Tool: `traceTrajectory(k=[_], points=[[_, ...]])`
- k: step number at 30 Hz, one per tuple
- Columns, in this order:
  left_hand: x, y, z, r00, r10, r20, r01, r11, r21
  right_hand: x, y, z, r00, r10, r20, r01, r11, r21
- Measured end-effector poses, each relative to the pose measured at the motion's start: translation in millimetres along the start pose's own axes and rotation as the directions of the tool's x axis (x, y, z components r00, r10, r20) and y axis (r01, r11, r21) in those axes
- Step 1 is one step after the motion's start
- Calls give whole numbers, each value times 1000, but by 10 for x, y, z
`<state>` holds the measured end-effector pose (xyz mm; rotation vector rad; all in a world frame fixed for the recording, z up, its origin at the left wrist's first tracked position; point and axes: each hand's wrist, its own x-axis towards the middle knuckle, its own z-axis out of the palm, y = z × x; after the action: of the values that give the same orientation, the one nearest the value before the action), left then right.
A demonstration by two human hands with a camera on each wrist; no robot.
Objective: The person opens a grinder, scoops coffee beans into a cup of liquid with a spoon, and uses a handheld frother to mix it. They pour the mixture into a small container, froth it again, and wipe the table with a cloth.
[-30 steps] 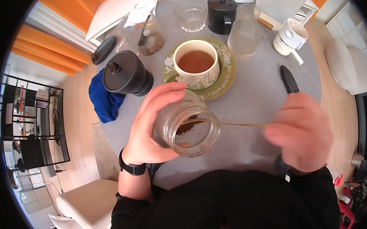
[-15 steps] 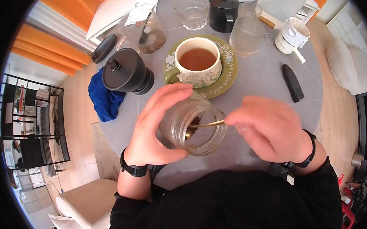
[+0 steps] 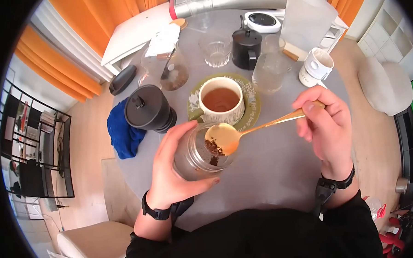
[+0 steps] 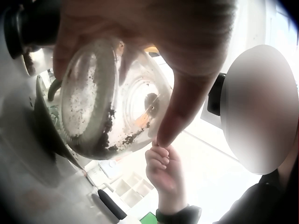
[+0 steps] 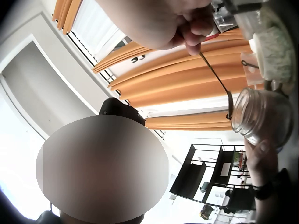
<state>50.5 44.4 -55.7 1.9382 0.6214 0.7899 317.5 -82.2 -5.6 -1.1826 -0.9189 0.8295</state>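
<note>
My left hand (image 3: 169, 170) grips a clear glass jar (image 3: 185, 160), tilted, its mouth toward me. Dark brown granules cling inside the jar (image 4: 105, 126) in the left wrist view. In my right hand (image 3: 328, 130) a gold spoon (image 3: 273, 122) is pinched near the end of its handle. The spoon's bowl overlaps the jar's mouth, and dark granules show at its lower edge. The right wrist view has the spoon (image 5: 230, 105) right at the jar's rim. Just behind the jar, a cup (image 3: 224, 116) of reddish-brown liquid stands on a green saucer (image 3: 254, 104).
Left of the cup stand a black grinder (image 3: 143, 108) and a crumpled blue cloth (image 3: 124, 135). Farther back are a drinking glass (image 3: 216, 57), a black lidded pot (image 3: 246, 51), a ribbed glass pitcher (image 3: 268, 75) and a white cup (image 3: 315, 66) at the right.
The spoon's bowl has come up from inside the jar to its mouth. My right hand has risen and moved outward from the jar. The head view has tilted, showing more of the table's far side.
</note>
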Motion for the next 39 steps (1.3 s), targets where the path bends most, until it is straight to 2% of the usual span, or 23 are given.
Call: traceTrajectory(k=[4, 6, 7, 8, 9, 10, 11, 12, 13, 16, 26, 29, 31, 34, 39], points=[[-22, -18, -28, 1000, -5, -20, 6, 1000, 21, 89, 17, -102, 995, -38, -88, 44, 997, 71], [-35, 18, -36, 1000, -2, -22, 3, 1000, 21, 149, 75, -148, 983, -156, -99, 161, 986, 52], [-45, 24, -32, 1000, -4, -8, 4, 1000, 14, 167, 142, -97, 982, -159, -98, 165, 985, 49], [-56, 22, -29, 1000, -9, 6, 8, 1000, 7, 177, 229, 4, 940, -308, -145, 278, 940, -196], [-68, 11, -42, 998, -11, 65, 9, 1000, 21, 182, 295, 58, 877, -455, -153, 354, 829, -433], [-59, 12, -42, 998, -14, 66, 12, 1000, 19, 199, 330, 43, 879, -452, -153, 352, 830, -433], [-43, 23, -42, 993, 73, 97, -78, 996, 46, 226, 358, 17, 812, -561, 163, 513, 553, -656], [-35, 34, -40, 979, 159, 132, -169, 983, 71, 253, 373, 5, 697, -531, 482, 654, 196, -731], [-40, 40, -34, 979, 156, 133, -166, 984, 70, 281, 381, 41, 649, -578, 495, 692, 178, -700], [-51, 55, -17, 973, 194, 123, -197, 980, 12, 285, 361, 54, 634, -598, 491, 676, 119, -727], [-47, 99, -17, 968, 213, 135, -223, 973, 58, 339, 559, 99, 647, -553, 525, 707, 175, -685], [-47, 111, -17, 965, 220, 144, -230, 971, 61, 332, 556, 113, 689, -553, 468, 656, 201, -727], [-46, 110, -20, 964, 222, 147, -233, 970, 67, 331, 605, 114, 721, -539, 435, 647, 300, -701], [-54, 114, -20, 964, 224, 146, -236, 969, 69, 346, 556, 129, 730, -583, 357, 594, 284, -753], [-43, 111, -22, 960, 235, 155, -250, 964, 86, 341, 574, 117, 730, -577, 366, 602, 291, -743]])
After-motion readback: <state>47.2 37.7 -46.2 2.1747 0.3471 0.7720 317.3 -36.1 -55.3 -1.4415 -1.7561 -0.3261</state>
